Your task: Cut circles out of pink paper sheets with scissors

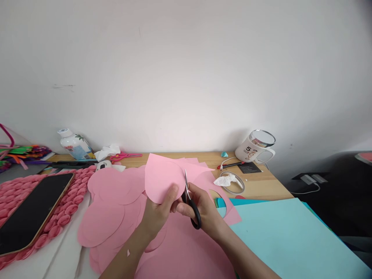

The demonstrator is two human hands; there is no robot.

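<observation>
Our left hand (pixel 159 212) pinching partly rounded pink paper (pixel 162 174), our right hand (pixel 202 204) gripping black-handled scissors (pixel 197 216), blades at the paper's edge.

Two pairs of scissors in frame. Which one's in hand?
The black-handled scissors, held in the right hand. The other pair, the pink scissors, lies on the desk by the wall, untouched.

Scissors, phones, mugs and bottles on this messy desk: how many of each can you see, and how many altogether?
Scissors: 2, the black-handled pair and the pink pair
Phone: 1
Mug: 1
Bottle: 1
Total: 5
</observation>
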